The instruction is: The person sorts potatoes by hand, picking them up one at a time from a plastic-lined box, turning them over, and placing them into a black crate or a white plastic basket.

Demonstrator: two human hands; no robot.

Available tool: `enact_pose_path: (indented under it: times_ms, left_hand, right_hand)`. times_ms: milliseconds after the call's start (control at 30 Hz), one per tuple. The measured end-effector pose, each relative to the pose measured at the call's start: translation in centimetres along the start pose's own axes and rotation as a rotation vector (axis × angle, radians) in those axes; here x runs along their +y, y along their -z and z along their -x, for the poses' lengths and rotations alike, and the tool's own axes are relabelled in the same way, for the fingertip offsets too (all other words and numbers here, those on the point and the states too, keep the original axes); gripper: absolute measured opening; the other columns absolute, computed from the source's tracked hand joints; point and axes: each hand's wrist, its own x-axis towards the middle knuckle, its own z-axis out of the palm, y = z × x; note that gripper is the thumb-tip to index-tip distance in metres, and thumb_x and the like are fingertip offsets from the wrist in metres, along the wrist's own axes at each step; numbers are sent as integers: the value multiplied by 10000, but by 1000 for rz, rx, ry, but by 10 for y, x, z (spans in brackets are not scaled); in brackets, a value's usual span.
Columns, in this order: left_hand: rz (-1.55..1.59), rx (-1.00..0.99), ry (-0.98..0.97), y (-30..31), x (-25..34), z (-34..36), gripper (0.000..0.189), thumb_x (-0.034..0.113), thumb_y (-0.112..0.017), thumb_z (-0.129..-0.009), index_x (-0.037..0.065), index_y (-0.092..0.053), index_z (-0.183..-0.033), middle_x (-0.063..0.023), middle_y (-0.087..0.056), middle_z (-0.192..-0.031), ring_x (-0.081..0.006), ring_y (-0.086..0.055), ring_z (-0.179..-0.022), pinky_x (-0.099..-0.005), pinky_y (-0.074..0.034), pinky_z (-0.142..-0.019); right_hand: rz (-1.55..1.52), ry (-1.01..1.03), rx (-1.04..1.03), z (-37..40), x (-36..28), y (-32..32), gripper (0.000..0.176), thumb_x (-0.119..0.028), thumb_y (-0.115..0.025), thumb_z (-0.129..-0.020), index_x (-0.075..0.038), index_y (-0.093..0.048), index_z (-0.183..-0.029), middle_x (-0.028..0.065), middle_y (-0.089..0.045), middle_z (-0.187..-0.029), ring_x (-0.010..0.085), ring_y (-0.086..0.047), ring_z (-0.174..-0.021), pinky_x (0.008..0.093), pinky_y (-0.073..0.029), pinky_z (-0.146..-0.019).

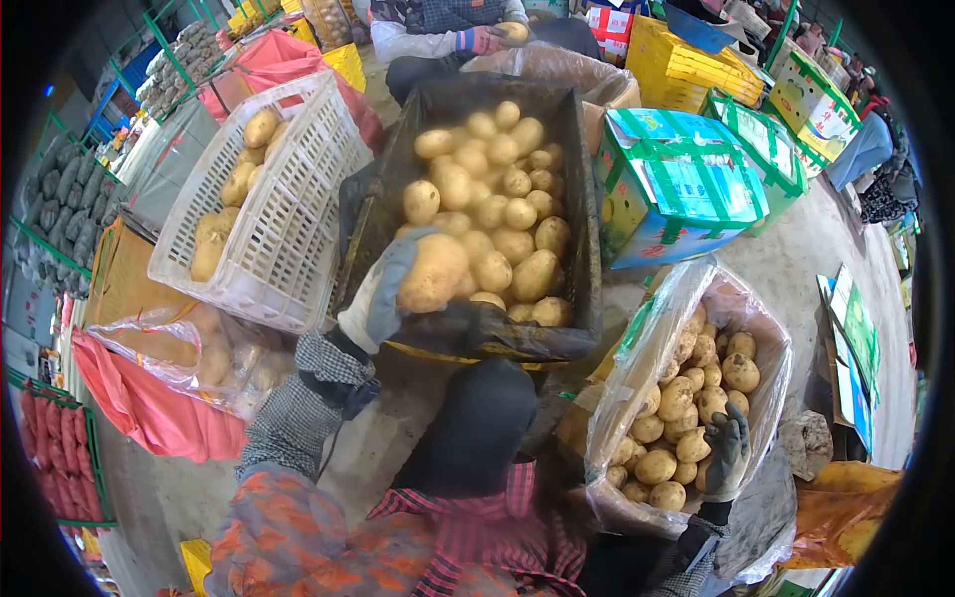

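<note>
My left hand [379, 297], in a grey and white glove, is wrapped round a large potato [434, 271]. It holds the potato above the near left part of a dark-lined crate [468, 343], where many potatoes [490, 211] lie. At the right, my right hand [728, 454] wears a dark glove, with its fingers stretched out and nothing visible in them. That hand rests at the right side of a plastic-lined box [766, 393], beside the smaller potatoes [678, 403] in it.
Left of the crate stands a white perforated basket [288, 209] with large potatoes. Below it is a clear plastic bag [234, 348] with potatoes. Green-taped cartons [676, 189] and yellow crates [686, 65] stand at the right. Across the crate, another person's gloved hand [481, 40] holds a potato.
</note>
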Motion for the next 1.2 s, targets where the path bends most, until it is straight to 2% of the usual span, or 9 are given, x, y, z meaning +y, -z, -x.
enact_pose_path:
  times_ms: [133, 233, 367, 600, 700, 867, 967, 1133, 1200]
  left_hand:
    - [-410, 109, -23, 29, -6, -17, 590, 394, -589, -991, 55, -433, -1448, -180, -523, -1378, -309, -571, -1230, -382, -493, -1023]
    - [-1213, 150, -200, 66, -13, -38, 644, 388, -690, -907, 134, -456, -1450, -220, -525, -1355, -387, -556, -1219, -422, -466, -1042]
    - [-1745, -134, 304, 55, -25, -39, 660, 284, -726, -838, 177, -480, -1441, -230, -510, -1332, -421, -512, -1242, -483, -437, -1063]
    - [-1606, -249, 359, 103, -47, -56, 623, 332, -684, -796, 91, -531, -1351, -223, -573, -1268, -395, -522, -1242, -436, -423, -1071]
    - [-1685, -282, 356, 107, -47, -67, 402, 304, -729, -801, 38, -627, -1085, -194, -629, -1100, -401, -599, -1046, -449, -484, -919]
    - [-1021, -130, -388, -84, -4, -59, 233, 51, -668, -863, 10, -642, -1091, -151, -636, -1141, -265, -618, -1107, -349, -470, -973]
    - [-783, -360, -571, -207, 5, -39, 310, 20, -681, -843, 32, -651, -1152, -156, -616, -1255, -264, -580, -1193, -380, -439, -1044]
    - [-237, -625, -377, -293, -75, -35, 316, 18, -734, -843, 48, -667, -1150, -136, -619, -1253, -263, -597, -1184, -380, -461, -1010]
    - [61, -609, 38, -293, -133, -30, 422, 26, -723, -875, 81, -596, -1274, -96, -595, -1294, -198, -590, -1189, -346, -497, -993]
  right_hand:
    - [-41, -17, -9, -1, -1, 4, 476, -371, -558, -1028, -76, -526, -1400, 30, -641, -1109, 106, -606, -936, 251, -499, -839]
    - [-14, -23, 9, 1, -4, 7, 475, -369, -556, -1030, -77, -522, -1403, 31, -642, -1113, 106, -608, -936, 255, -501, -838]
    - [39, 25, 46, 1, -2, 14, 465, -364, -551, -1034, -79, -523, -1402, 35, -643, -1133, 104, -611, -943, 260, -508, -842]
    - [-110, 38, 122, 8, -19, 29, 432, -245, -574, -1026, -30, -522, -1397, 80, -684, -1139, 160, -663, -966, 302, -532, -883]
    - [191, 71, 208, 7, -18, 66, 372, -123, -588, -1001, 5, -564, -1350, 85, -673, -1178, 134, -630, -1014, 271, -518, -890]
    - [1087, -238, -154, -1, 15, 44, 654, -176, -723, -846, -108, -472, -1446, 157, -541, -1380, 302, -568, -1204, 401, -481, -1019]
    - [1694, -105, -318, 1, 35, 7, 755, -175, -740, -775, -146, -437, -1466, 170, -449, -1482, 356, -538, -1237, 441, -468, -1040]
    - [1637, -119, -304, -4, 37, 6, 854, -237, -828, -707, -147, -442, -1463, 151, -473, -1461, 354, -545, -1218, 425, -486, -1013]
    - [1275, -117, -198, -1, 21, 8, 915, -233, -881, -667, -135, -442, -1464, 157, -481, -1453, 349, -516, -1280, 402, -466, -1044]
